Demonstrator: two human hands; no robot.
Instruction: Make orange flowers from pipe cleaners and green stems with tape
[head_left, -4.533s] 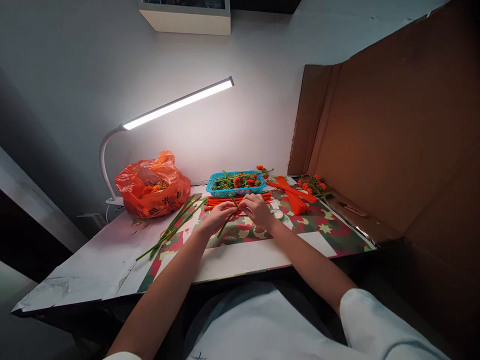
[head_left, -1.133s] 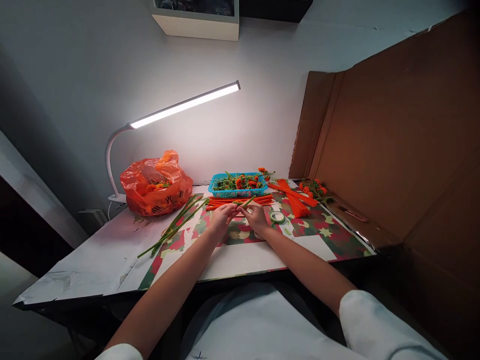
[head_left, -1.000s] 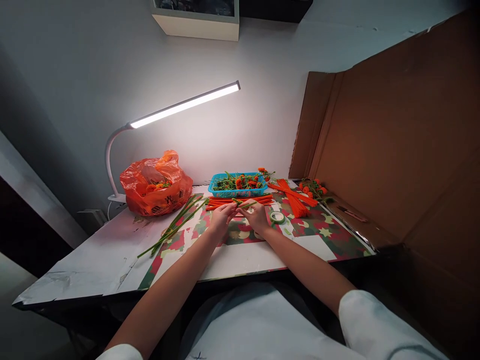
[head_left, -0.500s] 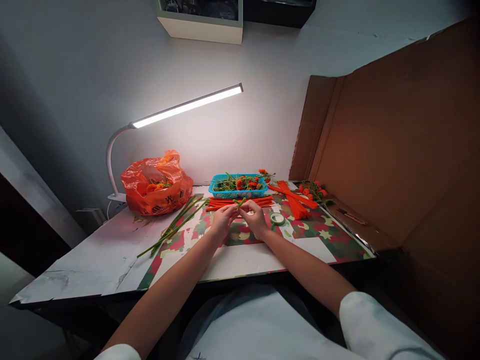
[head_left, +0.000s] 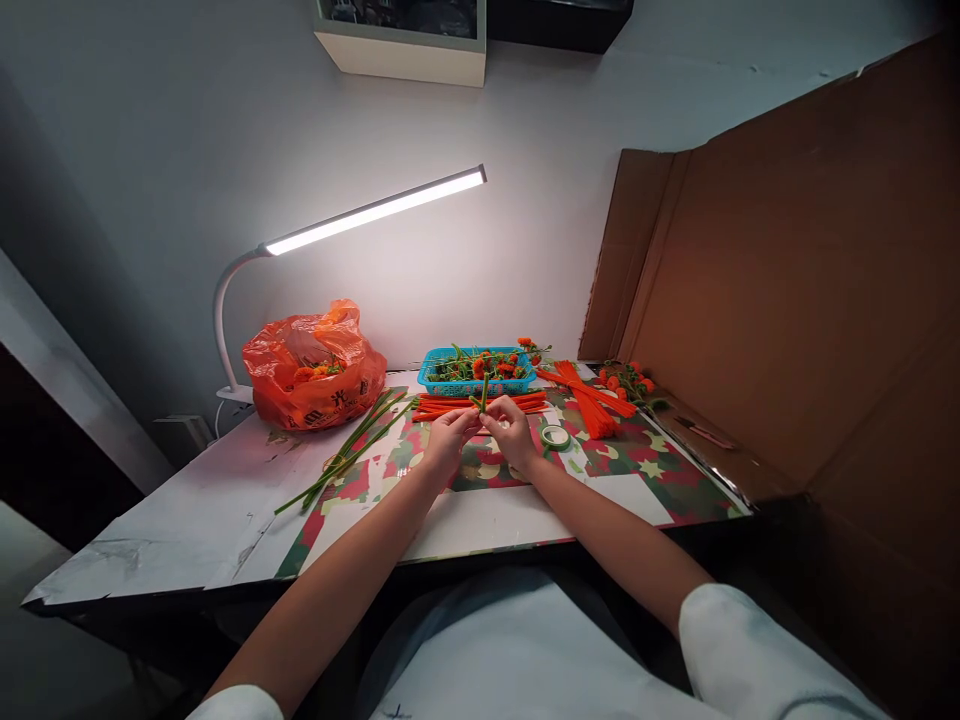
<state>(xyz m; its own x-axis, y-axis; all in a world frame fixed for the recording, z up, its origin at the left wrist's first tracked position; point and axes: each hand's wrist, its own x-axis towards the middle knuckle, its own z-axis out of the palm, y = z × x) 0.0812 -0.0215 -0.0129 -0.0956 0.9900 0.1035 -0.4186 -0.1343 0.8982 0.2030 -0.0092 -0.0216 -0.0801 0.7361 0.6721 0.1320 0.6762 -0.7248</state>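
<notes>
My left hand [head_left: 450, 437] and my right hand [head_left: 510, 430] meet over the middle of the table, fingertips pinched together. Between them is a short green fuzzy stem, apparently a pipe cleaner [head_left: 485, 388], one part pointing up and a small piece sticking out to the left. Its lower part is hidden by my fingers. Just beyond my hands lies a row of orange pipe cleaners [head_left: 435, 409]. A roll of green tape [head_left: 555, 437] lies right of my right hand. Several long green stems [head_left: 341, 464] rest to the left.
A blue basket [head_left: 439, 388] of orange flowers and green stems stands behind. An orange plastic bag [head_left: 315, 400] with flowers sits left, below a lit lamp [head_left: 375, 213]. Right are an orange bundle [head_left: 592, 405], more orange flowers [head_left: 626, 380] and a tall cardboard sheet [head_left: 787, 280].
The green pipe cleaner has turned from a low slant to nearly upright, with a small piece showing at its left. My hands have stayed in almost the same place.
</notes>
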